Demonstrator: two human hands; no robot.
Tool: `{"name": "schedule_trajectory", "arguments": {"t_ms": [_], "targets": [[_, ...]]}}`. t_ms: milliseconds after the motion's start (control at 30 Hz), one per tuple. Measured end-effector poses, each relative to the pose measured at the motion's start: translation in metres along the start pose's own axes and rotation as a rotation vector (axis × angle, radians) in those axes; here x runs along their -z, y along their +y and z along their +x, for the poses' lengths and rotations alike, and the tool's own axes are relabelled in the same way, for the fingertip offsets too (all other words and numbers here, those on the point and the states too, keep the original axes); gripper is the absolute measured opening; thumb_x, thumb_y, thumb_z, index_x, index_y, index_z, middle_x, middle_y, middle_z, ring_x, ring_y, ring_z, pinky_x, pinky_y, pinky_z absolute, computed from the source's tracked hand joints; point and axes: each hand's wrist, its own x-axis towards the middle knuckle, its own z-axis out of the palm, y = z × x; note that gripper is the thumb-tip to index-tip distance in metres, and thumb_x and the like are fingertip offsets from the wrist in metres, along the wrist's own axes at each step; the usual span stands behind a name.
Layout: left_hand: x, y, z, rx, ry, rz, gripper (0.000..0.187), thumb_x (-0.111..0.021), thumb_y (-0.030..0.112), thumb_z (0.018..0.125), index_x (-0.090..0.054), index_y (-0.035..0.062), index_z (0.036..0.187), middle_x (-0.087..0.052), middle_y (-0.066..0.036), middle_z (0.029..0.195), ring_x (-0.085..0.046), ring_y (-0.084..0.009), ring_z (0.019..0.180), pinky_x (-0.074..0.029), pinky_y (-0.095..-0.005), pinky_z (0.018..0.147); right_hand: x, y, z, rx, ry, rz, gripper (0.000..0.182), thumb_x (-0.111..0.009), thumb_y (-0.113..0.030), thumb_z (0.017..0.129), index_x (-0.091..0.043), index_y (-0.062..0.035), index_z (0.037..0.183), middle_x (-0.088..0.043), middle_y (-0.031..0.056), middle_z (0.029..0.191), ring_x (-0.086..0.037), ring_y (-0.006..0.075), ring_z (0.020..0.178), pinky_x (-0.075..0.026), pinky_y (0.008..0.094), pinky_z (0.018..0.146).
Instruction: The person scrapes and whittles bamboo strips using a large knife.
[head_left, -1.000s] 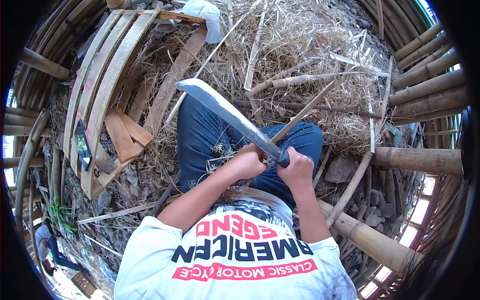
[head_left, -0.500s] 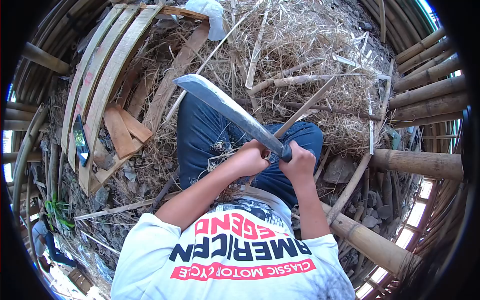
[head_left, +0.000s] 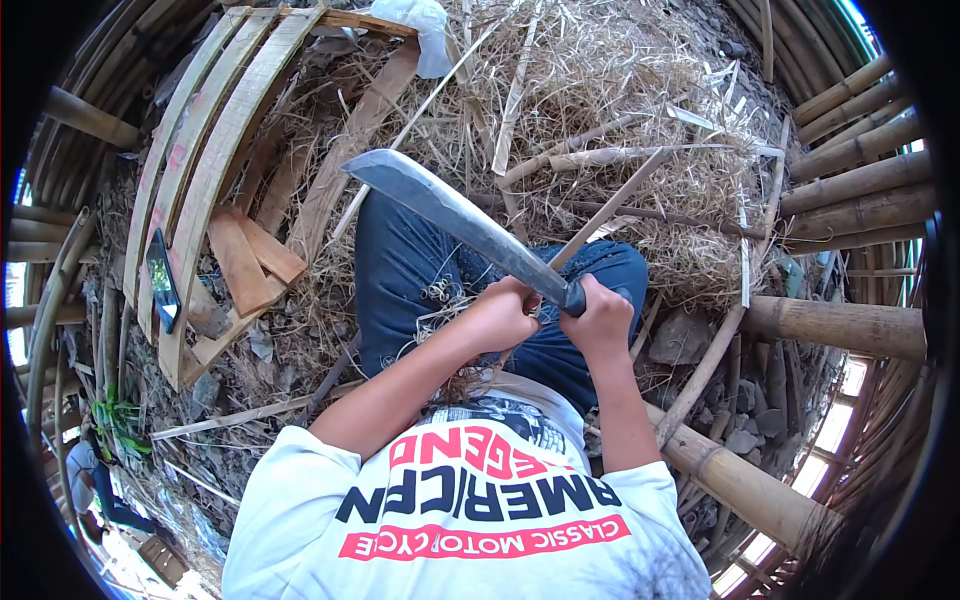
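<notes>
A machete [head_left: 440, 218] with a broad, hooked-tip blade lies diagonally above my lap, tip toward the upper left. My right hand [head_left: 600, 315] is closed around its dark handle. Fingers curled, my left hand [head_left: 505, 316] grips a thin bamboo strip [head_left: 615, 205] that slants up to the right and passes beneath the blade near the handle. The strip's near end is partly hidden by my left hand. Thin curled shavings [head_left: 438, 292] rest on my dark trousers [head_left: 395, 270] beside the left hand.
Dry shavings and strips [head_left: 620, 90] cover the ground ahead. A slatted wooden frame [head_left: 225, 130] stands at left, with a phone [head_left: 161, 280] on it and wood offcuts [head_left: 245, 262] beside it. A thick bamboo pole [head_left: 840, 328] lies at right. Another person [head_left: 90, 480] is at far lower left.
The machete's tip and the strip's far end have shifted very slightly to the left. Both hands keep their holds.
</notes>
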Motion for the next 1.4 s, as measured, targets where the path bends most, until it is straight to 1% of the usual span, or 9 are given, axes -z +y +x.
{"name": "schedule_trajectory", "arguments": {"t_ms": [133, 233, 333, 633, 900, 1067, 1133, 1267, 1400], "targets": [[-0.001, -0.003, -0.006, -0.051, 0.031, 0.048, 0.027, -0.073, 0.01, 0.074, -0.056, -0.002, 0.091, -0.054, -0.009, 0.073, -0.055, -0.0227, 0.069, -0.047, -0.0364, 0.067, 0.005, 0.01, 0.007, -0.014, -0.006, -0.027, 0.018, -0.07, -0.017, 0.069, -0.054, -0.0088, 0.073, -0.065, 0.0119, 0.069, -0.066, 0.0345, 0.068, -0.052, 0.0455, 0.059], [-0.001, 0.0, -0.025, 0.098, -0.142, -0.096, 0.039, -0.073, 0.006, 0.077, -0.035, 0.0104, 0.071, -0.046, 0.001, 0.06, -0.047, -0.0089, 0.057, -0.04, -0.0312, 0.052, 0.009, 0.06, 0.024, -0.336, -0.016, -0.163, 0.016, -0.068, -0.022, 0.076, -0.061, -0.008, 0.08, -0.068, 0.0161, 0.076, -0.068, 0.0388, 0.076, -0.053, 0.0496, 0.069], [-0.009, -0.003, -0.029, 0.121, -0.175, -0.092, 0.036, -0.073, 0.005, 0.077, -0.037, 0.0091, 0.073, -0.047, -0.001, 0.06, -0.047, -0.0104, 0.057, -0.04, -0.0315, 0.052, 0.027, 0.108, 0.038, -0.529, 0.002, -0.14, 0.017, -0.067, -0.023, 0.078, -0.066, -0.0079, 0.086, -0.069, 0.0184, 0.08, -0.068, 0.0406, 0.082, -0.053, 0.0505, 0.074], [-0.009, 0.008, -0.027, 0.159, -0.197, -0.075, 0.037, -0.071, 0.007, 0.078, -0.035, 0.0089, 0.071, -0.043, 0.0, 0.06, -0.043, -0.0092, 0.058, -0.04, -0.0306, 0.052, 0.019, 0.139, 0.057, -0.556, 0.041, -0.182, 0.021, -0.066, -0.024, 0.077, -0.068, -0.006, 0.087, -0.069, 0.0218, 0.087, -0.066, 0.0418, 0.088, -0.053, 0.0506, 0.079], [0.0, 0.039, -0.029, 0.02, -0.076, 0.022, 0.029, -0.075, 0.01, 0.079, -0.048, 0.0018, 0.082, -0.047, -0.003, 0.066, -0.044, -0.0137, 0.061, -0.04, -0.0333, 0.057, -0.016, 0.143, 0.027, -0.826, 0.144, 0.142, 0.026, -0.063, -0.027, 0.075, -0.07, -0.0057, 0.087, -0.068, 0.0243, 0.088, -0.065, 0.0436, 0.089, -0.052, 0.0503, 0.08], [0.002, 0.034, -0.008, 0.099, -0.079, -0.068, 0.03, -0.079, 0.01, 0.077, -0.049, 0.007, 0.083, -0.047, 0.004, 0.069, -0.043, -0.0054, 0.059, -0.037, -0.0256, 0.051, -0.013, 0.14, -0.013, -0.796, 0.251, 0.289, 0.02, -0.067, -0.021, 0.076, -0.069, -0.0035, 0.085, -0.068, 0.0223, 0.081, -0.066, 0.0422, 0.083, -0.053, 0.0483, 0.074], [0.004, 0.038, 0.0, 0.13, -0.121, -0.035, 0.03, -0.078, 0.01, 0.078, -0.048, 0.0088, 0.082, -0.047, 0.004, 0.068, -0.042, -0.0056, 0.055, -0.036, -0.0252, 0.048, -0.014, 0.136, -0.027, -0.643, 0.349, 0.469, 0.02, -0.069, -0.019, 0.077, -0.067, -0.0002, 0.083, -0.067, 0.023, 0.077, -0.066, 0.0422, 0.079, -0.053, 0.0464, 0.069], [0.005, 0.047, 0.006, 0.261, -0.197, -0.165, 0.033, -0.077, 0.01, 0.08, -0.044, 0.0113, 0.078, -0.046, 0.005, 0.066, -0.041, -0.0051, 0.052, -0.033, -0.0238, 0.046, 0.008, 0.098, -0.042, -0.518, 0.411, 0.58, 0.024, -0.074, -0.018, 0.077, -0.059, 0.0002, 0.072, -0.058, 0.0156, 0.06, -0.06, 0.0306, 0.056, -0.045, 0.0383, 0.055], [0.003, 0.043, 0.012, 0.203, -0.279, -0.146, 0.039, -0.076, 0.009, 0.082, -0.038, 0.0155, 0.074, -0.042, 0.007, 0.062, -0.04, -0.0034, 0.05, -0.03, -0.0225, 0.043, 0.024, 0.07, -0.047, -0.478, 0.361, 0.612, 0.026, -0.076, -0.02, 0.078, -0.059, -0.0007, 0.072, -0.055, 0.0142, 0.057, -0.057, 0.0283, 0.052, -0.044, 0.0365, 0.053]]}}
